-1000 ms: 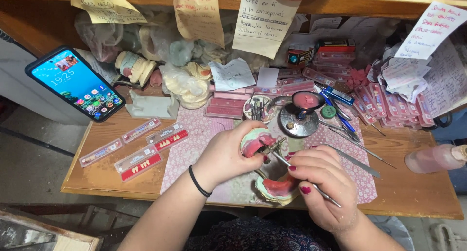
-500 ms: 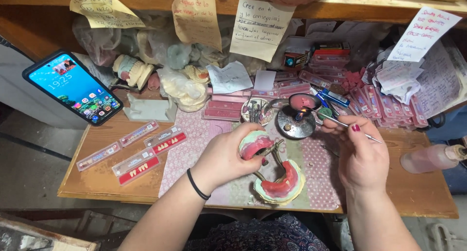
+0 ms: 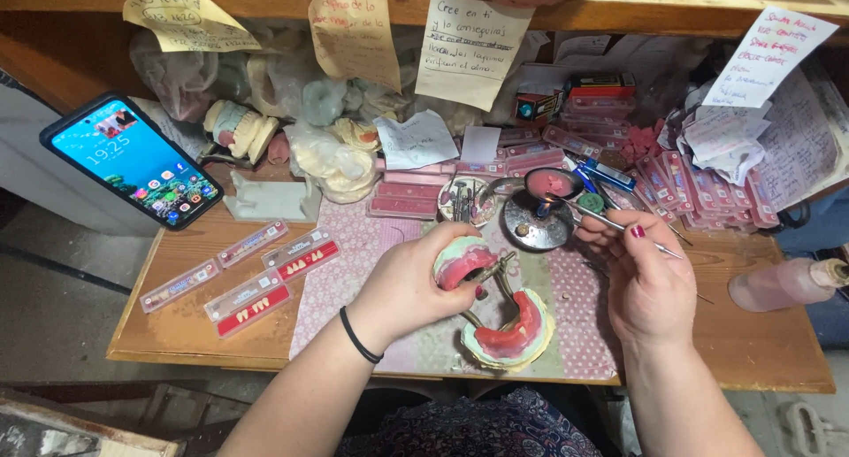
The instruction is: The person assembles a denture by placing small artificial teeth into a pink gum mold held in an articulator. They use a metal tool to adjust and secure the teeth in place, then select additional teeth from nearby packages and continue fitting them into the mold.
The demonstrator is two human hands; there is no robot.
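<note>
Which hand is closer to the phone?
Left. The left hand holds the dental model, right of the phone; the right hand is farther right with a metal tool.

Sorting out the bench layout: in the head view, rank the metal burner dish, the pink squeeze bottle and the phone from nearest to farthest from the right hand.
1. Metal burner dish, just left of the right hand, by its tool tip.
2. Pink squeeze bottle, lying at the right edge.
3. Phone, far left, propped at the bench corner.
</note>
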